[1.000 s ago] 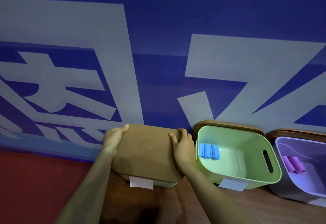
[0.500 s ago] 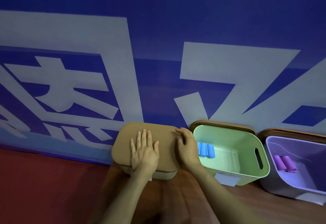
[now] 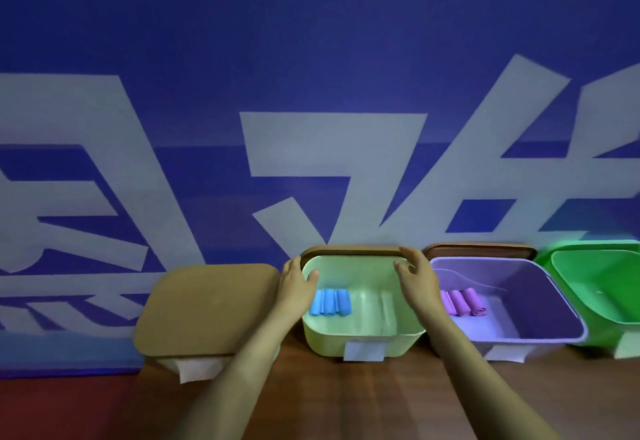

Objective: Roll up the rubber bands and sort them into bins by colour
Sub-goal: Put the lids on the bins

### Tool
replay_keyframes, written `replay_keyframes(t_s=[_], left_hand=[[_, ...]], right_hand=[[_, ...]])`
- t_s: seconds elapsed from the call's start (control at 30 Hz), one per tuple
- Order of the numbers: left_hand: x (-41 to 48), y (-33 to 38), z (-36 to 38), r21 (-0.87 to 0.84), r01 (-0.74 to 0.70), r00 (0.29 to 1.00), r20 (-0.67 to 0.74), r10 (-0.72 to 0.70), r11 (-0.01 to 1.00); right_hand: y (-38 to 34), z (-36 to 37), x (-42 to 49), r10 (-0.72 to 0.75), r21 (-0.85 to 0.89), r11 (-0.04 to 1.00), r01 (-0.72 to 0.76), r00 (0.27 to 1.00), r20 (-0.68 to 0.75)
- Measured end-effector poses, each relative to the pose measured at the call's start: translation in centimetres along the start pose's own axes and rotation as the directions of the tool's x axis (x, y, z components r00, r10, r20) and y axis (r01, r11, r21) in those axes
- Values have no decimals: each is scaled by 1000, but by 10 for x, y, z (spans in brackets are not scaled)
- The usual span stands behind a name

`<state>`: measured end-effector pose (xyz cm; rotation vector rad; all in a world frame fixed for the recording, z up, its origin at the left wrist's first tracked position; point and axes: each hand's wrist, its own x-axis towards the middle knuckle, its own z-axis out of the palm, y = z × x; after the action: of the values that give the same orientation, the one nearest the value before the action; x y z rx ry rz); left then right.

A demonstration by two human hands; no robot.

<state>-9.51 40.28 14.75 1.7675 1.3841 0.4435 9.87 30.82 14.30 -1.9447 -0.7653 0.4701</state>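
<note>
Shifted left hand (image 3: 296, 283) and right hand (image 3: 415, 276) off lidded bin (image 3: 207, 304), just left of pale green bin (image 3: 322, 342), onto that bin's far corners by brown lid (image 3: 349, 250) propped behind it. Fingers loosely spread, grip not discernible. Blue rolls (image 3: 329, 302) lying inside at left; lidding judged next.
</note>
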Motion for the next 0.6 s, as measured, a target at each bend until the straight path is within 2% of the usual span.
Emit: replay_keyframes(t_s=[0.13,0.27,0.47,0.6], left_hand=[[20,16,16,14,159,987,31,-159,987],[36,26,24,-87,277,961,46,-273,957],[49,18,30,-339,421,905,101,-412,842],[52,16,27,-385,368,923,43,-382,846]], right_hand=[[9,-14,21,77,-177,982,-61,994,84],[16,-17,44,131,-305,950,-75,977,168],[19,-15,63,225,-354,928,-118,933,279],[17,-18,65,228,-275,949,-154,937,264]])
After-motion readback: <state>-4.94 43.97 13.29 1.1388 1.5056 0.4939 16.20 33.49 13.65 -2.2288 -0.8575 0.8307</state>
